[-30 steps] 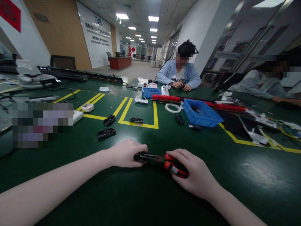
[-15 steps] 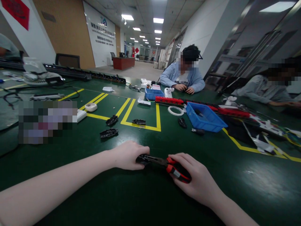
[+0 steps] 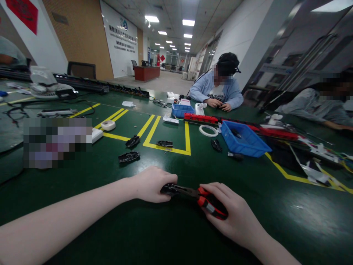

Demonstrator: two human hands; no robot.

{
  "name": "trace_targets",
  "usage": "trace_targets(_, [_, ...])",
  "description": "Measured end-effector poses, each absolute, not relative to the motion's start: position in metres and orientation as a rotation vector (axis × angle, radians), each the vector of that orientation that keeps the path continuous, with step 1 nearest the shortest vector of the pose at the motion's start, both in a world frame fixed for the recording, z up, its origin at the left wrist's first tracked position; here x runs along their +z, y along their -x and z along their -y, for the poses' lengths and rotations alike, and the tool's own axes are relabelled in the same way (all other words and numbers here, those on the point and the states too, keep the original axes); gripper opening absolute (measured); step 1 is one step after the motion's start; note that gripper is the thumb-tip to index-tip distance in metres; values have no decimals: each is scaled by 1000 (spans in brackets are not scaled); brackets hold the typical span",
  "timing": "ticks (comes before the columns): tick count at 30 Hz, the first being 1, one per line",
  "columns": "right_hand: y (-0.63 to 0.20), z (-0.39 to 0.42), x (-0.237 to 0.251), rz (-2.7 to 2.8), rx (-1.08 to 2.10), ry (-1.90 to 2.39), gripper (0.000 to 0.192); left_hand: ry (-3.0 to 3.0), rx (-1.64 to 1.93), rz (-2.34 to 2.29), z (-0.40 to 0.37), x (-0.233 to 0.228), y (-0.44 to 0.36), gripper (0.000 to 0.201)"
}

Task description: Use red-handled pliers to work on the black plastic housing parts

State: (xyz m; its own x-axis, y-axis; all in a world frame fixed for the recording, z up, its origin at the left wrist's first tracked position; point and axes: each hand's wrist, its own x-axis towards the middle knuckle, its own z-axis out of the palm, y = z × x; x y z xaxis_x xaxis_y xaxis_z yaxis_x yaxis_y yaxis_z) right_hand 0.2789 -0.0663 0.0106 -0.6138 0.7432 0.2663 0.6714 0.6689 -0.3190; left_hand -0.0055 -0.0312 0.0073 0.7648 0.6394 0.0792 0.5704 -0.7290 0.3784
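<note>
Near the middle of the green table, my left hand (image 3: 156, 184) is closed round a small black plastic part (image 3: 169, 189), most of it hidden by the fingers. My right hand (image 3: 231, 209) grips the red and black handles of long-nose pliers (image 3: 205, 201). The jaws point left and meet the black part at its right end; whether they clamp it I cannot tell. Beyond my hands lie similar black parts: one at the left (image 3: 129, 157), one behind it (image 3: 133, 141), one by the yellow tape (image 3: 164, 144) and one farther right (image 3: 216, 145).
A blue bin (image 3: 244, 141) stands at the right, with a dark connector-like piece (image 3: 235, 156) before it. Beside it lies a white ring (image 3: 208, 131). A tape roll (image 3: 108, 125) sits at the left. A smaller blue bin (image 3: 182, 110) and a seated person (image 3: 216, 90) are across the table.
The view has shifted slightly, so the scene sits a little farther right. My hands keep the same hold on the black part and the pliers.
</note>
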Motion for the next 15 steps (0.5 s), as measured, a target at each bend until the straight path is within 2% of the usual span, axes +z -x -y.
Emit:
trace_targets(10, [-281, 66, 4, 2505, 230, 1083, 49, -2641, 311, -921, 31, 6, 6, 18])
trace_targets(15, [-282, 68, 1, 2493, 14, 1008, 50, -2640, 309, -894, 32, 8, 7, 17])
